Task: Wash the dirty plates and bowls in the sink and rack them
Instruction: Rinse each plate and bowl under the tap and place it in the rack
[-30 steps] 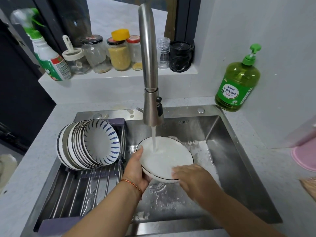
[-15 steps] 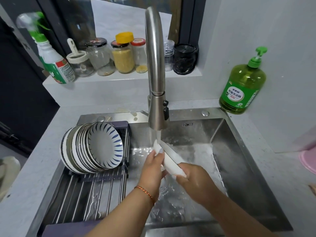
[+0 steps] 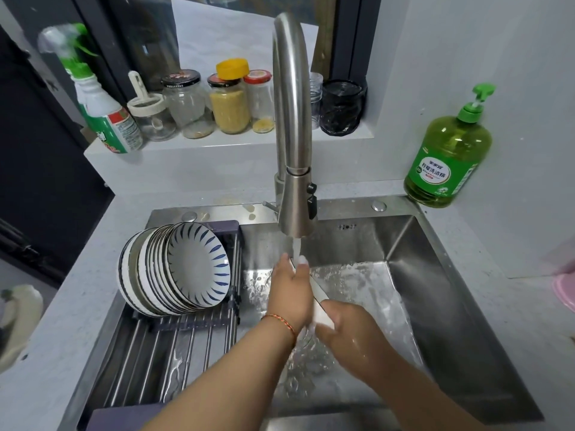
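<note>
- A second ago the white plate lay nearly flat under the tap, its face up to the water; now it stands on edge, so only a thin white strip shows between the two hands.
- The left hand has come up over the plate's far edge, fingers curled round it, fingertips in the stream just below the tap.
- The right hand holds the plate's near edge, fingers wrapped round it; a second ago it lay on the plate's face.
- The plate sits directly below the tap, over the wet sink.
- Water runs down and splashes below the tap.
- Left of the tap, the blue-striped bowls lean in a row on the rack, unchanged.
</note>
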